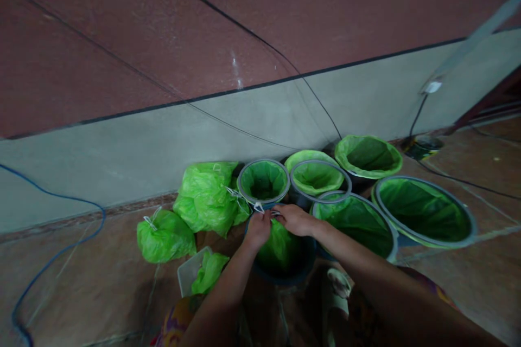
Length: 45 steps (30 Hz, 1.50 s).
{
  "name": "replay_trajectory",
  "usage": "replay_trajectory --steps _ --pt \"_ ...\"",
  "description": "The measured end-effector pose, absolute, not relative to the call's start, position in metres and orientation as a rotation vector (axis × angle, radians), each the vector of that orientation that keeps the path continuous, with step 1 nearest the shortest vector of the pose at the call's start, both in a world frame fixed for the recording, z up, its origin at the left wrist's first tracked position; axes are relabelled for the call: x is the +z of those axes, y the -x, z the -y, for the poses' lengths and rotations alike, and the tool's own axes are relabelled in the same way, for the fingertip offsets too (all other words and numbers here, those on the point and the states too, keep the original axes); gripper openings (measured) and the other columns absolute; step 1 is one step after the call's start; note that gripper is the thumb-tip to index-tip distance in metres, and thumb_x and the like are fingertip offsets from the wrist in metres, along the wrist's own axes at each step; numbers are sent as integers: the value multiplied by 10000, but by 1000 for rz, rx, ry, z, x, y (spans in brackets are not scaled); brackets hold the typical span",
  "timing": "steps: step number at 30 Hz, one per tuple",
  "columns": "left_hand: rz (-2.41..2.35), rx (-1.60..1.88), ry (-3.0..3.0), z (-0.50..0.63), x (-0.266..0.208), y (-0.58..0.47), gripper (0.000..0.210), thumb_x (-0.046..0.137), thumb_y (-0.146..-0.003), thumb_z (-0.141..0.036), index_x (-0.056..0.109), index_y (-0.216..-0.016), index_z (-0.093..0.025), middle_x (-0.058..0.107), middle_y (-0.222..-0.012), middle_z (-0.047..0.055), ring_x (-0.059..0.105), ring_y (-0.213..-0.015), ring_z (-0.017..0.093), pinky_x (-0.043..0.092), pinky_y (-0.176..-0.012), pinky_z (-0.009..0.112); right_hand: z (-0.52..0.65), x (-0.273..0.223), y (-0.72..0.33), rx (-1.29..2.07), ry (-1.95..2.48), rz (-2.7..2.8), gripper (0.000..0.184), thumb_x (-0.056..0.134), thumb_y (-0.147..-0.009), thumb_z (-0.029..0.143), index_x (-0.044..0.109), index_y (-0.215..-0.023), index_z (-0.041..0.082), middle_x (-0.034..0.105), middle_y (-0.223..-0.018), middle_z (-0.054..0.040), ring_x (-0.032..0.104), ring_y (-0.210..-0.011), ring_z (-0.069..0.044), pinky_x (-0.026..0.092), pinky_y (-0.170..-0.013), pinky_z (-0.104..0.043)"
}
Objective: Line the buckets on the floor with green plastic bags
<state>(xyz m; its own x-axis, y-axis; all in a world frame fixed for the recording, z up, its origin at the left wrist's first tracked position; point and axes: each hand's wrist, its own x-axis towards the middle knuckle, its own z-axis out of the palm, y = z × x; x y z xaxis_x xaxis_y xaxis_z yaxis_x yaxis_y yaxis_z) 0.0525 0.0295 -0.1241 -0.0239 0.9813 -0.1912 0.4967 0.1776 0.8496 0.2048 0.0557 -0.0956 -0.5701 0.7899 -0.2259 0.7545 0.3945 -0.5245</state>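
String (260, 207) sits pinched between my left hand (258, 227) and right hand (293, 219), fingers narrow on it, over a green bag (279, 246) in a dark bucket (285, 274) just below them.

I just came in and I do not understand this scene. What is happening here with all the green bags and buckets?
A person sits on the floor by the wall. Both hands, the left hand and the right hand, meet at the top of a green bag inside a dark bucket, pinching a thin white string. Two tied green bags lie to the left. Behind and to the right stand several lined buckets, open at the top.
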Motion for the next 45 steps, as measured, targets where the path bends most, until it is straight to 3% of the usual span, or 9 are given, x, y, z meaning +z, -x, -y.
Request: replay_trajectory --steps 5,8,15,18,25,30,33,41,45 --pt "-1699 730 -1277 -28 -126 -41 264 548 -835 -269 693 -649 -149 559 -499 -15 499 -476 111 356 -497 234 -53 -88 -204 1012 1384 2746 266 466 -883 176 718 -812 127 718 -820 -103 646 -788 -208 428 -673 -264" --pt "-1743 705 -1404 -26 -121 -37 149 608 -768 -170 757 -770 -166 693 -648 13 610 -601 141 434 -588 243 -53 -82 -208 1127 1367 2823 225 518 -830 160 725 -749 127 701 -723 -87 636 -699 -202 422 -622 -262" --pt "-1682 692 -2027 -16 -106 -42 258 610 -782 -97 773 -930 -233 770 -901 34 678 -890 199 512 -880 356 -58 -82 -209 858 1505 2517 330 572 -769 123 705 -1069 154 721 -1065 -129 657 -1019 -258 457 -867 -306" --pt "-1469 835 -2095 -14 -104 -46 279 563 -822 -77 756 -974 -208 767 -944 52 692 -901 194 538 -858 343 -60 -83 -205 977 1284 2381 277 616 -773 201 714 -1031 172 728 -1064 -97 657 -1023 -248 457 -888 -297" --pt "-1254 1205 -2000 -16 -99 -42 254 552 -860 -116 721 -1032 -196 749 -1020 72 711 -925 177 574 -838 315 -68 -98 -202 1312 1023 2048 316 474 -778 92 703 -990 143 728 -961 -66 645 -893 -178 480 -833 -298" --pt "-1246 1167 -2180 -16 -92 -35 282 519 -886 -121 690 -1091 -211 741 -1039 64 706 -937 164 588 -846 321 -69 -98 -204 1713 915 1734 245 530 -846 268 677 -989 135 699 -870 -45 613 -749 -146 490 -731 -287" --pt "-1275 1102 -2349 -14 -91 -33 311 497 -899 -121 655 -1153 -204 723 -1095 74 698 -965 162 592 -851 312 -68 -91 -205 1838 796 1723 244 636 -781 260 676 -990 141 699 -871 -31 617 -786 -151 488 -774 -294" --pt "-1482 1265 -2348 -11 -96 -31 327 478 -925 -139 618 -1214 -197 699 -1064 78 681 -957 155 578 -855 292 -65 -62 -225 2178 614 1549 708 792 -704 249 500 -1347 194 694 -1027 -48 632 -927 -145 477 -838 -284" --pt "-1450 1410 -2186 -10 -93 -35 249 541 -915 -209 679 -1121 -212 678 -1023 59 674 -908 144 575 -816 273 -64 -55 -229 2159 777 1379 509 653 -847 429 558 -1292 201 694 -1022 -76 640 -959 -159 498 -809 -292"
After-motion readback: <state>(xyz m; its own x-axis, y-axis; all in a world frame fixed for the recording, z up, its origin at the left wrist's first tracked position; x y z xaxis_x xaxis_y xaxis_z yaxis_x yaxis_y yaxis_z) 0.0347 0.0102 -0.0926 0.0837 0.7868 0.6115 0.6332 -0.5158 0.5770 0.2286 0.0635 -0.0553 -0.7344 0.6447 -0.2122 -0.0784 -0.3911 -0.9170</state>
